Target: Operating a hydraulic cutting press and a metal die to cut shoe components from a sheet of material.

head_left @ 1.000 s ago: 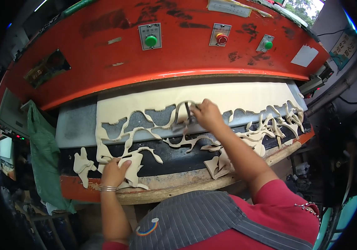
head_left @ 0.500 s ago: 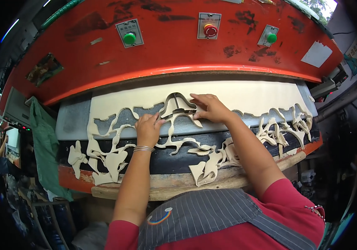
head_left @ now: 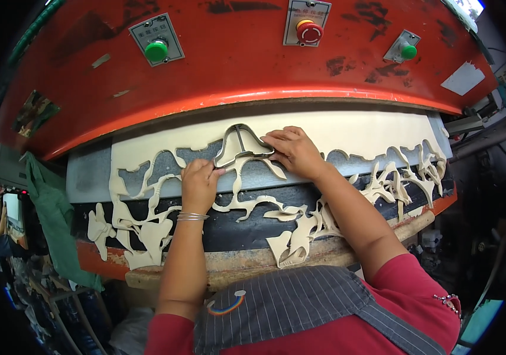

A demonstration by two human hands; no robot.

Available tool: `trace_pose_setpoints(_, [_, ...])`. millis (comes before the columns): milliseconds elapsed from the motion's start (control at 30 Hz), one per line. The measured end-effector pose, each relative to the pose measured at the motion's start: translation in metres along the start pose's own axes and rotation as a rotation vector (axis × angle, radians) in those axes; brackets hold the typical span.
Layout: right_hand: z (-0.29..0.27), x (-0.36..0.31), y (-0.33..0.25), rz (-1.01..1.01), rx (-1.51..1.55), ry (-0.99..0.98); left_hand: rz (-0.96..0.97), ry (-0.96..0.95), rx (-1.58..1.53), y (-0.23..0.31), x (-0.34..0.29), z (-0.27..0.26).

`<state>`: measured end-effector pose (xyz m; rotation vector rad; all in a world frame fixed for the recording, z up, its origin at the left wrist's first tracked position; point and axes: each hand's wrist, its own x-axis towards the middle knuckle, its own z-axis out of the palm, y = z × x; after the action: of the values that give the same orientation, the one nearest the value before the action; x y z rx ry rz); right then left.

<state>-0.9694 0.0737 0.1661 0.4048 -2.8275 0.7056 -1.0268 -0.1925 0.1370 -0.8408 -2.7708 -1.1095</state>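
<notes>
A bell-shaped metal cutting die (head_left: 239,135) with a bar across its middle lies on the cut front edge of a cream sheet (head_left: 347,131). My left hand (head_left: 198,184) pinches the die's lower left corner between thumb and fingers. At its right side, the fingers of my right hand (head_left: 295,152) are closed on the die's rim. Cut-out gaps run along the sheet's edge on both sides, and the grey bed (head_left: 90,171) shows through them. Cream offcut strips (head_left: 247,207) hang from the sheet toward me.
Above the sheet spans a red press beam (head_left: 217,80) with two green buttons (head_left: 156,51) and a red knob (head_left: 310,32). A worn wooden rail (head_left: 229,275) edges the front. More scraps (head_left: 386,186) pile at right. Green cloth (head_left: 55,219) hangs at left.
The die has turned slightly and its upper outline now faces me more fully. Both hands keep hold of it. My view has shifted a little, bringing the press beam closer.
</notes>
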Motion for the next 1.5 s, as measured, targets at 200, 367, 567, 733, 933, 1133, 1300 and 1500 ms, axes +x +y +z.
trace_pose_setpoints(200, [0.001, -0.002, 0.001, 0.004, -0.128, 0.06, -0.049, -0.028, 0.048, 0.01, 0.002, -0.007])
trace_pose_setpoints(367, [-0.073, -0.001, -0.021, 0.217, 0.094, 0.721, -0.01, 0.211, -0.243, 0.028, 0.027, -0.054])
trace_pose_setpoints(567, [-0.184, 0.032, 0.054, 0.527, -0.444, 1.081, 0.384, 0.41, 0.007, 0.056, 0.099, -0.102])
trace_pose_setpoints(733, [-0.161, 0.004, 0.017, 0.54, -0.228, 0.873, 0.121, 0.102, -0.19, 0.063, 0.055, -0.118])
trace_pose_setpoints(933, [-0.065, -0.07, -0.138, 0.248, 0.221, -0.316, -0.135, -0.704, -0.219, 0.071, -0.097, -0.098])
trace_pose_setpoints(1133, [-0.035, -0.09, -0.209, 0.148, 0.275, -0.587, -0.153, -0.522, -0.138, 0.114, -0.131, -0.106])
trace_pose_setpoints(1300, [-0.043, -0.085, -0.224, 0.23, 0.13, -0.551, -0.192, -0.4, -0.042, 0.123, -0.135, -0.103])
trace_pose_setpoints(1500, [-0.033, -0.089, -0.211, 0.096, 0.077, -0.68, -0.202, -0.348, -0.051, 0.117, -0.146, -0.09])
